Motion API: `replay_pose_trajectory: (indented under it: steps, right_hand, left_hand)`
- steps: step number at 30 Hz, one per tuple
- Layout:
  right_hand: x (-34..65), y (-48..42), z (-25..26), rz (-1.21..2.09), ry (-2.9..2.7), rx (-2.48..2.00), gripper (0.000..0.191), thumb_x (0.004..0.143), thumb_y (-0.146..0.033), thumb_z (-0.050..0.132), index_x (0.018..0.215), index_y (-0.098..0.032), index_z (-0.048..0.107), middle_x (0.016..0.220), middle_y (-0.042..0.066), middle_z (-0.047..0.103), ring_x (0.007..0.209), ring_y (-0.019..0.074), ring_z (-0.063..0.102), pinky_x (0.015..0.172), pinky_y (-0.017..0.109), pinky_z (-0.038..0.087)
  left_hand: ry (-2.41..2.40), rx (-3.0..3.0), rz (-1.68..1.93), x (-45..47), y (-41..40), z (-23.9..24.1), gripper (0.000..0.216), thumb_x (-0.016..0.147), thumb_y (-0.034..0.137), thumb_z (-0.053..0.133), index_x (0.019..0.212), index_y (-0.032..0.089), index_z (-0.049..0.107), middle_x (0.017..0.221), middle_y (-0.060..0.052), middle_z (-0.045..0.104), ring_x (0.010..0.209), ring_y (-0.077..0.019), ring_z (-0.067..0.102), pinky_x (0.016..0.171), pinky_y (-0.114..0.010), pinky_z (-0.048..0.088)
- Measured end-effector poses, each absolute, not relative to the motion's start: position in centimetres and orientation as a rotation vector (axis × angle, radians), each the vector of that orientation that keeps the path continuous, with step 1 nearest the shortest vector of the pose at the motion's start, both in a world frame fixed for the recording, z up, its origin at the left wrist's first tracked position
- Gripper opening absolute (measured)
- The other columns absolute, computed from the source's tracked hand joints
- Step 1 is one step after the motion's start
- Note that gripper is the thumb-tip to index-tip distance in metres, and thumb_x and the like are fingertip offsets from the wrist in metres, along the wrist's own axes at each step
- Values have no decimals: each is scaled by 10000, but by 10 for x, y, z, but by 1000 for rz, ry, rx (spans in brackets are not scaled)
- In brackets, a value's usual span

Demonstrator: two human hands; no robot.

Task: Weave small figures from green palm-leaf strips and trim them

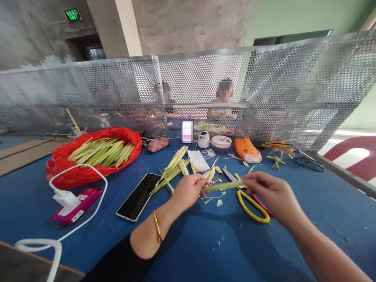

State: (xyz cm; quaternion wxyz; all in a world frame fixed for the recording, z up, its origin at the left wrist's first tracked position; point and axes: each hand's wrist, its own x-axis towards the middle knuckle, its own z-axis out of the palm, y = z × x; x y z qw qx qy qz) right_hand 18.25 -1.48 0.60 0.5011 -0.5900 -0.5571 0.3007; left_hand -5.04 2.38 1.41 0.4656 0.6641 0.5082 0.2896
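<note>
Head view: left hand (189, 191) and right hand (269, 192), stretched forward, pinch a strip (225, 186) between them, scissors (240, 196) below right fingertips.

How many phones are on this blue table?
2: a dark-screened phone lies flat, left of the left hand; a lit phone stands upright before the perforated divider.

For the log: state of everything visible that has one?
Narrow pale green plant strip: straight
Left hand: pinching one end
Right hand: pinching other end
Metal scissors with yellow and red handles: lying down, partly hidden
Red plastic bag: open, filled with green leaves
Black rectangular smartphone: screen dark
Small upright rectangular device: screen lit
Magenta power strip: white plastic charger plugged in
Rectangular green exit sign: lit
</note>
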Motion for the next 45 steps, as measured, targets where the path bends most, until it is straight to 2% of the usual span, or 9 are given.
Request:
replay_pose_trajectory:
  steps: [9,16,21,26,30,33,36,40,45]
  right_hand:
    - [209,5,1,832,-670,-1279,303,538,-360,783,731,-171,645,614,-15,565,475,99,505,429,236,453]
    - [203,8,-7,597,-830,-1464,247,655,-387,670,783,-176,651,600,-2,598,535,154,583,493,264,462]
    - [217,11,-12,316,-1017,-1805,199,777,-333,526,852,-194,646,641,33,649,650,224,648,588,321,479]
    - [205,13,-21,-162,-1583,-1910,324,815,-405,533,1008,-180,662,1126,150,643,1012,339,598,824,458,461]
    - [184,10,-25,-242,-1847,-1501,501,867,-405,523,1317,-191,468,1366,137,505,1261,297,440,1008,444,360]
    - [177,8,-25,-63,-1980,-1409,393,864,-361,525,1221,-195,533,1263,126,588,1198,287,494,994,432,363]
    - [178,7,-24,338,-1947,-1473,212,898,-309,417,991,-215,583,864,47,686,810,215,628,762,329,463]
    - [177,5,-21,446,-1829,-1574,236,919,-382,371,818,-230,519,627,-22,573,576,163,522,557,247,383]
    - [167,1,-20,445,-1808,-1622,222,915,-397,384,831,-232,506,671,-4,593,632,181,549,591,254,376]
  left_hand:
    - [1545,2206,424,-65,36,0,196,557,233,769,507,209,581,592,-15,604,653,-199,571,546,-258,287]
    - [1271,1885,545,-74,33,23,88,788,236,507,720,209,556,633,-7,631,484,-128,536,481,-240,328]
    - [1033,1451,909,-78,32,45,181,783,351,582,750,185,520,550,60,436,432,-54,318,440,-201,215]
    - [1008,1288,1054,-76,33,45,241,763,372,632,761,169,502,546,83,322,447,-34,203,439,-208,121]
    - [902,1299,901,-72,26,43,246,769,378,646,757,175,509,551,75,307,459,-39,218,449,-214,119]
    - [833,1294,845,-68,23,40,247,767,368,661,736,172,514,566,68,331,469,-38,240,450,-209,128]
    - [840,1264,882,-66,26,36,263,776,402,653,747,162,550,564,59,398,464,-35,289,444,-194,182]
    - [899,1160,1043,-55,29,23,517,743,529,652,1096,158,584,1048,-90,613,598,-70,517,493,-198,370]
    - [940,1274,855,-17,21,-4,795,621,314,785,1330,203,442,1443,-181,367,645,-101,597,519,-244,460]
